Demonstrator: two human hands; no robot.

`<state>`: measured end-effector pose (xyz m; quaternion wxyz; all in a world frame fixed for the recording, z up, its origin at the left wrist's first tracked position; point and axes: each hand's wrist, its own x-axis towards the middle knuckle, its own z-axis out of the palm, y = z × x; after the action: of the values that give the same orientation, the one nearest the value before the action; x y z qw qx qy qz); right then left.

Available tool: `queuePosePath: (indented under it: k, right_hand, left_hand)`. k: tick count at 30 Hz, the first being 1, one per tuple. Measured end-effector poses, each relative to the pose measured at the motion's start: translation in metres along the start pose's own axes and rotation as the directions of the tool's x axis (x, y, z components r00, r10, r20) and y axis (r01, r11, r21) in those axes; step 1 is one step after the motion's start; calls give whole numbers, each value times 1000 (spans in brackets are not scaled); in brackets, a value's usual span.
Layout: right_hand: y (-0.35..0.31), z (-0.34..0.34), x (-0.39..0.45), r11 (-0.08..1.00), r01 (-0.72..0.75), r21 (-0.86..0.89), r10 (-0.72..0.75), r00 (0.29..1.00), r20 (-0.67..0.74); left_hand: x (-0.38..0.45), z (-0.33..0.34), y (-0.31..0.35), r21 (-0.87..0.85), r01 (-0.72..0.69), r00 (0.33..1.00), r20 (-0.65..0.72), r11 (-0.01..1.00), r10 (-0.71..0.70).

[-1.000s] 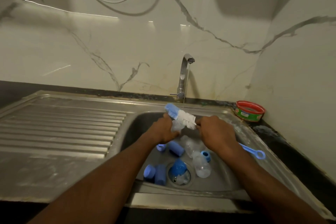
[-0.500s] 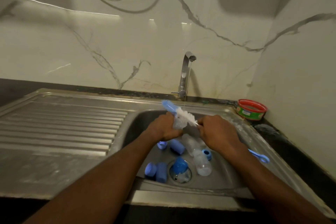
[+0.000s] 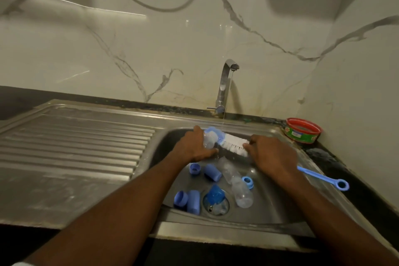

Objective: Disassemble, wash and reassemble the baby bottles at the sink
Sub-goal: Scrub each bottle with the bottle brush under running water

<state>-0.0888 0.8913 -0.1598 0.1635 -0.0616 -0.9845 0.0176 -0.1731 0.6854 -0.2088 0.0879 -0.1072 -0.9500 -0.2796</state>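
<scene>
**Inspector:** State the grip.

**Assistant:** The left hand (image 3: 192, 147) is curled round a clear bottle (image 3: 209, 140), held over the far edge of the sink (image 3: 280, 205) basin. The right hand (image 3: 273, 155) grips the bottle brush (image 3: 234, 144) by its blue handle (image 3: 321, 177); the white bristles lie between the two hands, touching the bottle's mouth. The blue sponge tip sits at the bottle. The handle's ringed end juts past the wrist over the sink's right rim.

**Inspector:** Water?

**Assistant:** A thin stream falls from the tap (image 3: 225, 84) at the sink's back edge, landing just beside the brush.

**Inspector:** Basin contents.

**Assistant:** Two more clear bottles (image 3: 241, 192) lie on their sides near the centre, one touching the other end to end. A blue ring (image 3: 247, 181) lies just beside them. Blue caps (image 3: 212, 172) and collars (image 3: 181, 198) are scattered toward the left wall; a blue piece (image 3: 214, 194) sits over the drain (image 3: 216, 206); what kind of part it is I cannot tell.

**Inspector:** Surroundings.

**Assistant:** The ribbed draining board (image 3: 75, 142) extends to the left. A red-rimmed tub (image 3: 303, 130) stands on the worktop's back right corner.
</scene>
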Motion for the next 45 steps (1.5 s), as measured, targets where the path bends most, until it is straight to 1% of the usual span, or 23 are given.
queuePosePath:
  k: [2, 4, 6, 8, 10, 12, 14, 17, 18, 20, 22, 23, 25, 27, 28, 30, 31, 35, 37, 41, 42, 44, 45]
  right_hand:
    - [9, -6, -2, 1000, 11, 25, -11, 1000, -14]
    - [9, -6, -1, 997, 23, 73, -19, 999, -45]
    - [-3, -2, 1, 992, 12, 127, -8, 999, -33]
    - [-15, 3, 2, 984, 8, 179, -12, 1000, 18]
    - [-23, 8, 2, 986, 47, 162, -53, 998, 35]
    - [-24, 8, 3, 988, 98, 118, -100, 995, 12]
    - [-21, 3, 4, 987, 122, 109, -123, 992, 0]
    - [-9, 2, 0, 993, 120, 16, -119, 992, -27]
    - [-7, 3, -3, 994, 110, 3, -110, 993, -32]
    - [-8, 7, -5, 996, 83, 45, -82, 996, -16]
    - [-15, 12, -4, 994, 51, 94, -52, 999, 12]
    - [-19, 14, -1, 995, 37, 97, -39, 999, 19]
    - [-24, 14, 4, 999, 39, 34, -39, 999, -1]
    - [-21, 12, 6, 998, 61, 13, -61, 998, -33]
    - [-18, 11, 5, 997, 70, 26, -69, 997, -20]
    - [-12, 9, 0, 996, 79, 36, -80, 996, 25]
    - [-10, 10, -2, 996, 84, 21, -85, 996, 40]
    - [-17, 10, -5, 997, 70, -22, -69, 997, 40]
    - [-26, 9, -2, 996, 80, -42, -77, 995, 68]
    - [-29, 5, -3, 995, 85, 45, -89, 990, 107]
    - [-25, 4, -5, 994, 106, 39, -110, 989, 103]
    - [-15, 1, -10, 991, 133, 9, -133, 988, 72]
    - [-13, 0, -12, 992, 127, 3, -126, 990, 57]
  left_hand:
    - [-3, -4, 3, -40, 25, 1000, 18, 999, -24]
    - [-7, -2, 10, -60, -5, 995, 96, 998, 11]
    - [-9, 2, 15, -43, -78, 984, 159, 996, 84]
    - [-12, 3, 20, -49, -190, 961, 197, 981, 196]
    - [-15, 4, 25, -84, -269, 935, 217, 960, 281]
    - [-16, 4, 28, -81, -289, 929, 217, 954, 299]
    - [-12, 2, 24, -44, -259, 949, 172, 965, 263]
    - [-5, 1, 7, -29, -55, 995, 88, 998, 57]
    - [-5, 0, 4, -24, -36, 996, 85, 999, 38]
    - [-8, 1, 8, -6, -101, 989, 104, 995, 101]
    - [-14, 4, 21, -30, -202, 964, 167, 979, 204]
    - [-16, 6, 29, -26, -241, 950, 200, 970, 241]
    - [-17, 11, 37, 41, -293, 941, 191, 955, 280]
    - [-14, 8, 34, 78, -262, 959, 133, 962, 251]
    - [-11, 6, 29, 76, -227, 970, 111, 971, 218]
    - [-10, -2, 20, 46, -161, 978, 145, 986, 153]
    - [-11, -5, 18, 26, -152, 975, 169, 988, 146]
    - [-14, 3, 24, -31, -240, 943, 232, 970, 240]
    - [-13, 14, 30, -14, -247, 943, 225, 969, 244]
    - [-4, 20, 19, 152, -140, 982, 147, 978, 118]
    - [-1, 17, 9, 151, -96, 991, 103, 984, 81]
    - [6, 11, -6, 48, 2, 1000, 23, 999, -3]
    - [8, 9, -8, -4, 21, 999, 26, 1000, -21]
